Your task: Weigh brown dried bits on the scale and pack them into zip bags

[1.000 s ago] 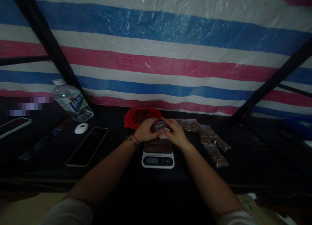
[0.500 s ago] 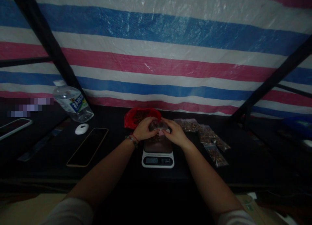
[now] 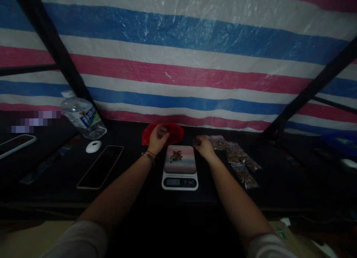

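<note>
Two-way parting since half a second ago: left hand point(image 3: 156, 142) shifted outward from above the scale point(image 3: 187, 162) to the red bag point(image 3: 145, 136), with thumb and fingers pinching a small clear cup point(image 3: 162, 130). Right hand point(image 3: 205, 148) drawn outward too, to just beside the scale, with fingertips pinched on a small dark-looking piece point(image 3: 196, 142); whether cup or lid, cannot tell. Brown pile point(image 3: 176, 156) lying loose on top of the scale, between both sets of fingers and nearer the body; formerly half covered, now in full view and touched by neither. By judgement, now weighed free of fingers: display point(image 3: 173, 182) lit, perhaps showing 20, though too faint to be sure.

Counted out: one scale; one brown pile, in bits too small and heaped to number; one red bag, partly hidden behind the left fingers; one pinched item per hand. At least four brown-filled clear packets point(image 3: 245, 175), starting just outward from the right fingers and trailing back toward the body, too overlapped for a firm count. Two phones outward from the left fingers: black phone point(image 3: 100, 167) nearer, pale-edged phone point(image 3: 17, 145) well apart. One bottle point(image 3: 83, 116) and one white oval case point(image 3: 93, 146), outward on that same side. One striped sheet point(image 3: 178, 70) beyond all fingers.
</note>
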`<act>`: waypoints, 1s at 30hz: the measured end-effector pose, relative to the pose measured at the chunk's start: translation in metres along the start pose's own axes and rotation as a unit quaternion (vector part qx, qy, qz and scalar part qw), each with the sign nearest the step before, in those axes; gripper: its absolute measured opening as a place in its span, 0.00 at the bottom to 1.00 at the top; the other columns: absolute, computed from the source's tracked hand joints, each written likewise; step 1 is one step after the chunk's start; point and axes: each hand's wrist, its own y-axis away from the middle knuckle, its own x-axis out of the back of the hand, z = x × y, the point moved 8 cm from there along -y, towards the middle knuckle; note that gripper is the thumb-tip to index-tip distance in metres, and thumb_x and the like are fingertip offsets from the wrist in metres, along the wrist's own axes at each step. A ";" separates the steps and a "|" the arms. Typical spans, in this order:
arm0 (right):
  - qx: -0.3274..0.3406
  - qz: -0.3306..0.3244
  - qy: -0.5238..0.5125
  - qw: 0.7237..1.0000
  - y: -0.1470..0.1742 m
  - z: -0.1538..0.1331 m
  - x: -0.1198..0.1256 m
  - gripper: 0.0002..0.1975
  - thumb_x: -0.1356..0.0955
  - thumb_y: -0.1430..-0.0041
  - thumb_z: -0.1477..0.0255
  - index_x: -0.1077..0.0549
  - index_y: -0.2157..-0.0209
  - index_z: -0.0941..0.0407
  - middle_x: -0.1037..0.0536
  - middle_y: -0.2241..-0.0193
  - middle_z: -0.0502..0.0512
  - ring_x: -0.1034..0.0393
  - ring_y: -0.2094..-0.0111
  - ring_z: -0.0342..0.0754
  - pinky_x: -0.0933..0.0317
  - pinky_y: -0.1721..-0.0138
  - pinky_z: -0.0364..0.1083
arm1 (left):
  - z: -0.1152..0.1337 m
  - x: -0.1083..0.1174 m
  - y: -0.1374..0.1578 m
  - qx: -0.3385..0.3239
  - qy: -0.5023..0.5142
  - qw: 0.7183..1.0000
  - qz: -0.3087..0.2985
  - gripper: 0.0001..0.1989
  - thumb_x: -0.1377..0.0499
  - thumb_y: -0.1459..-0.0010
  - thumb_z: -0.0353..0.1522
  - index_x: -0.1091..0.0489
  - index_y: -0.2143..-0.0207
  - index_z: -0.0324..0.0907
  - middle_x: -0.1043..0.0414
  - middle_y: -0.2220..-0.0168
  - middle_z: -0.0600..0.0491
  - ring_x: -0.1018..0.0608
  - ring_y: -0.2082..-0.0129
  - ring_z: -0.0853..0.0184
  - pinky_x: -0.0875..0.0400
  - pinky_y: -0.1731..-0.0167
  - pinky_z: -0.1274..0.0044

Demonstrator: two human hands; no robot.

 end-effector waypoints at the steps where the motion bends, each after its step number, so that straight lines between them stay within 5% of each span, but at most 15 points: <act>1: -0.003 0.000 0.001 1.000 0.000 0.000 0.002 0.23 0.29 0.58 0.78 0.28 0.55 0.58 0.25 0.58 0.62 0.31 0.54 0.56 0.40 0.50 0.57 | 0.001 -0.003 0.001 -0.003 -0.002 1.000 -0.019 0.22 0.41 0.49 0.35 0.36 0.51 0.39 0.28 0.61 0.49 0.25 0.61 0.65 0.30 0.56 0.70; 6: 0.054 0.039 0.007 0.998 0.008 -0.039 0.034 0.25 0.34 0.54 0.82 0.28 0.52 0.57 0.27 0.58 0.60 0.34 0.54 0.53 0.42 0.49 0.54 | 0.003 -0.013 0.003 -0.024 -0.002 0.996 -0.081 0.23 0.40 0.49 0.34 0.35 0.50 0.38 0.28 0.62 0.49 0.25 0.63 0.64 0.29 0.59 0.70; 10: 0.185 -0.095 -0.020 0.978 0.029 -0.105 0.024 0.14 0.35 0.44 0.75 0.27 0.55 0.56 0.27 0.59 0.57 0.34 0.55 0.48 0.43 0.50 0.49 | 0.001 -0.012 0.003 -0.025 0.000 0.997 -0.073 0.22 0.40 0.50 0.33 0.34 0.52 0.38 0.28 0.61 0.49 0.25 0.62 0.63 0.30 0.58 0.70; 14: 0.206 -0.188 0.054 0.959 0.049 -0.137 -0.003 0.20 0.32 0.45 0.59 0.28 0.54 0.56 0.29 0.58 0.58 0.37 0.54 0.51 0.45 0.51 0.50 | 0.003 -0.011 0.001 -0.023 0.002 0.997 -0.075 0.20 0.40 0.50 0.32 0.34 0.53 0.38 0.27 0.61 0.49 0.25 0.62 0.64 0.30 0.57 0.70; 20: 0.225 -0.203 0.125 0.945 0.057 -0.156 -0.020 0.22 0.33 0.45 0.55 0.29 0.56 0.56 0.31 0.58 0.58 0.39 0.55 0.52 0.43 0.55 0.49 | 0.003 -0.015 0.001 -0.034 -0.010 0.995 -0.096 0.19 0.40 0.50 0.32 0.33 0.54 0.39 0.27 0.60 0.49 0.25 0.61 0.64 0.30 0.57 0.71; 30: 0.237 -0.198 0.131 0.942 0.048 -0.147 -0.027 0.09 0.36 0.38 0.67 0.29 0.61 0.56 0.32 0.60 0.57 0.39 0.57 0.49 0.43 0.54 0.48 | 0.000 -0.020 0.003 -0.034 -0.021 0.992 -0.119 0.18 0.40 0.49 0.31 0.32 0.54 0.39 0.27 0.58 0.49 0.25 0.60 0.64 0.30 0.57 0.72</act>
